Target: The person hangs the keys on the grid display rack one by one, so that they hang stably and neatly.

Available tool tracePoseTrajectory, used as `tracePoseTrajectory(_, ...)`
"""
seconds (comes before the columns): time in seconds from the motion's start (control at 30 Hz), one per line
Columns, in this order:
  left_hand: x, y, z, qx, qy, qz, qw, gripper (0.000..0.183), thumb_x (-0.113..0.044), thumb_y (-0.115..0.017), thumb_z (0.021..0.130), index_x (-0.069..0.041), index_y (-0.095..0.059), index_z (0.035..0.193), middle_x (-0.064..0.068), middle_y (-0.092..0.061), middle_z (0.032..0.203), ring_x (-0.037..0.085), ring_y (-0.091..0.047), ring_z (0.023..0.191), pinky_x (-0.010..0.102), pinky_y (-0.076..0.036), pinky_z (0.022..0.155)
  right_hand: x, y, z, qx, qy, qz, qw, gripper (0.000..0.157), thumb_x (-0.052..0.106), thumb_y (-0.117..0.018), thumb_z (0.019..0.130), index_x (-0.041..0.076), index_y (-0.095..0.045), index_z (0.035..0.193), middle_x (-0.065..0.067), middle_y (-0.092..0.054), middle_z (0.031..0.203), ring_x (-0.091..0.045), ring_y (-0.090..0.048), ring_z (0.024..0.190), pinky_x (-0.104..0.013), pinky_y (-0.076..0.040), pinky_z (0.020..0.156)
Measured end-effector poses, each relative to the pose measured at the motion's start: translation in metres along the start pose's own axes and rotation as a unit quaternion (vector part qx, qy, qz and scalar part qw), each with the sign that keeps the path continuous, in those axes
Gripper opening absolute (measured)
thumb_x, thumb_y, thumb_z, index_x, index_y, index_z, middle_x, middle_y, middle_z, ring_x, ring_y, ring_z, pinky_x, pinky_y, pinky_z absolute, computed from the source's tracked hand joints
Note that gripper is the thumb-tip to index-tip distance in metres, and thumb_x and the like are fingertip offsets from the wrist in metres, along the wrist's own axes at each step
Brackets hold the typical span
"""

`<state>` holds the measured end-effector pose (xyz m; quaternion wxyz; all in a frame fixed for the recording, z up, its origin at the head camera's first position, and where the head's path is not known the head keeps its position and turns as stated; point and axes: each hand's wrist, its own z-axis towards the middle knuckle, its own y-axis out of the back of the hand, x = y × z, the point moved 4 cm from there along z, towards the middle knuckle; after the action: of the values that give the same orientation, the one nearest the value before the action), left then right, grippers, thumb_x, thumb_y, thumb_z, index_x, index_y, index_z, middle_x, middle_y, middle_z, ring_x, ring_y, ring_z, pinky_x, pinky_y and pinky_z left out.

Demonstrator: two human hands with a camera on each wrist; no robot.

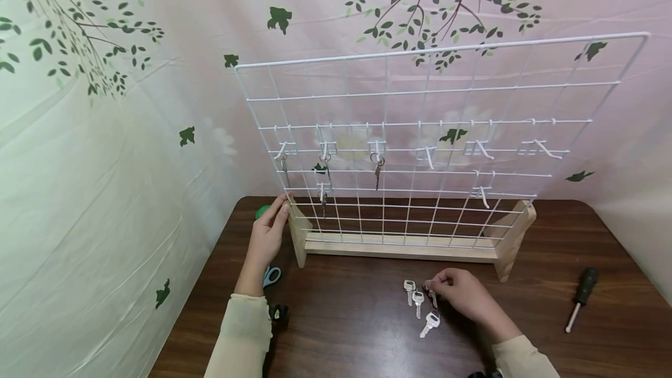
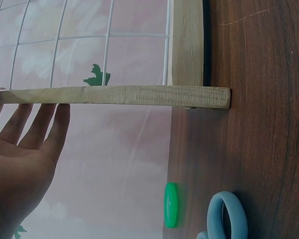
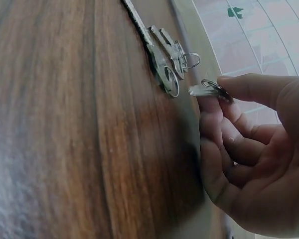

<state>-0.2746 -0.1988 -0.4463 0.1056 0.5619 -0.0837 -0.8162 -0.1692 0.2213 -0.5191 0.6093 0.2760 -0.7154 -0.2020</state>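
My left hand (image 1: 268, 239) grips the upper end of the wooden side post (image 2: 124, 95) of a stand, fingertips on one face and the thumb partly out of view. The stand carries a white wire grid (image 1: 385, 150) with hooks. Several keys hang on hooks at its left, among them a key (image 1: 378, 174). Low over the table, my right hand (image 1: 462, 291) pinches a key (image 3: 204, 91) by its ring end between thumb and index finger. Beside it on the table lie a key (image 1: 409, 291), a second key (image 1: 418, 303) and a third key (image 1: 430, 324).
On the right side of the table (image 1: 346, 319) lies a screwdriver (image 1: 583, 296). Blue-handled scissors (image 1: 272, 276) and a green round object (image 2: 171, 205) are near my left hand. A leaf-printed cloth (image 1: 199, 74) hangs behind. Bare hooks such as one hook (image 1: 480, 147) stick out on the right.
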Motion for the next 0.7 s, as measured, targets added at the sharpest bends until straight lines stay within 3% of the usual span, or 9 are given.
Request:
tracePoseTrajectory(0.13,0.001,0.0,0.0,0.002,0.0,0.007,1.0,0.041,-0.026,-0.052,0.115,-0.018,-0.059,0.154,0.005,-0.061,0.158,0.021,-0.051,0.15,0.005,-0.044,0.11,0.0,-0.002,-0.002,0.022,-0.006,0.054,0.998,0.019,0.016,-0.073,0.099,-0.002,-0.072,0.094,-0.004,-0.076,0.082,-0.015,-0.069,0.073,-0.026,-0.058,0.062)
tracePoseTrajectory(0.33,0.002,0.001,-0.002,0.004,0.01,0.012,0.9999,0.041,-0.025,-0.053,0.114,-0.016,-0.059,0.154,0.005,-0.061,0.158,0.018,-0.051,0.15,0.004,-0.044,0.109,0.005,-0.003,-0.007,0.08,0.027,0.121,0.989,0.024,0.011,-0.07,0.1,-0.013,-0.073,0.103,-0.01,-0.077,0.085,-0.015,-0.071,0.071,-0.029,-0.065,0.063)
tracePoseTrajectory(0.57,0.001,0.0,-0.002,0.007,0.007,0.003,0.9999,0.042,-0.027,-0.052,0.115,-0.018,-0.058,0.155,0.004,-0.06,0.159,0.02,-0.05,0.151,0.004,-0.044,0.11,0.011,-0.004,-0.008,0.121,0.072,0.152,0.978,0.031,0.015,-0.07,0.101,-0.013,-0.072,0.116,-0.015,-0.079,0.092,-0.009,-0.07,0.071,-0.03,-0.066,0.067)
tracePoseTrajectory(0.7,-0.001,0.0,-0.002,0.005,0.002,-0.001,1.0,0.041,-0.027,-0.053,0.115,-0.018,-0.059,0.154,0.004,-0.06,0.159,0.021,-0.05,0.151,0.005,-0.045,0.11,0.014,-0.004,-0.009,0.143,0.106,0.175,0.968,0.032,0.012,-0.068,0.103,-0.013,-0.07,0.122,-0.007,-0.077,0.09,-0.005,-0.067,0.072,-0.031,-0.065,0.066)
